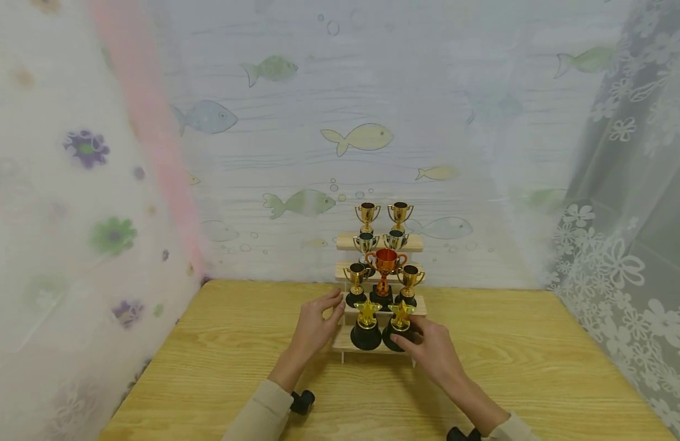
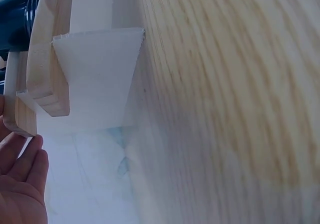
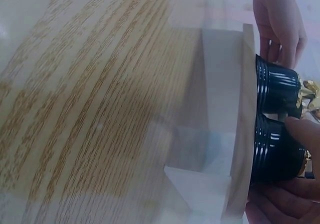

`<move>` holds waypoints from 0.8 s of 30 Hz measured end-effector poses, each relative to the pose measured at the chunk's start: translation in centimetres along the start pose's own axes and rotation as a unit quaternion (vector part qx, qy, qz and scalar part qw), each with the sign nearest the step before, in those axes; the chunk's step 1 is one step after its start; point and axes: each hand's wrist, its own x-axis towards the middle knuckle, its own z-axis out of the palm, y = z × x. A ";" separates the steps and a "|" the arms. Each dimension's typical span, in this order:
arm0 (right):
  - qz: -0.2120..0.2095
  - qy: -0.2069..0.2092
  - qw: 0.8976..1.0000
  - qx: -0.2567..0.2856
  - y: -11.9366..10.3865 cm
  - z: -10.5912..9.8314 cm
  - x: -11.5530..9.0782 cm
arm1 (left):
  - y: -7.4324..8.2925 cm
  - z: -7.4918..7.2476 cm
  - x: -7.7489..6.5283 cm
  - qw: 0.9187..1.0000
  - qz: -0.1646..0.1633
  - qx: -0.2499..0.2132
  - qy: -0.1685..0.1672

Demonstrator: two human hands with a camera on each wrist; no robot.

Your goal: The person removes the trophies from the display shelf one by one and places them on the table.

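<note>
A tiered wooden display stand (image 1: 341,346) with clear supports carries several small trophies. On its lowest step are two gold star trophies with black bases, side by side. My right hand (image 1: 434,352) pinches the base of the right star trophy (image 1: 401,318), thumb in front and fingers at its far side. The left star trophy (image 1: 366,332) stands free of both hands. Slightly bent, the fingers of my left hand (image 1: 313,324) touch the stand's left side; in the left wrist view, the fingertips (image 2: 36,143) meet a board's end (image 2: 50,96).
Behind the star trophies, a copper-red cup trophy (image 1: 386,261) stands between two gold cups. Silver cups (image 1: 366,241) and gold cups (image 1: 367,212) fill the upper steps. The stand rests on a wood-grain table (image 1: 235,361), before a fish-patterned curtain (image 1: 295,153).
</note>
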 end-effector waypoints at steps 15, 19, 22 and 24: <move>-0.013 0.002 1.000 -0.022 -0.4 -1.0 0.1 | -0.3 0.1 0.4 1.000 0.012 0.004 -0.001; -0.021 0.001 0.999 -0.027 -0.4 -1.3 0.1 | -0.3 0.0 0.4 1.000 0.019 0.001 0.006; -0.024 0.000 0.999 -0.031 -0.4 -1.4 0.0 | -0.4 0.0 0.4 1.000 0.025 0.002 0.008; -0.023 -0.001 0.999 -0.033 -0.4 -1.5 -0.1 | -0.5 0.0 0.4 1.000 0.027 0.003 0.007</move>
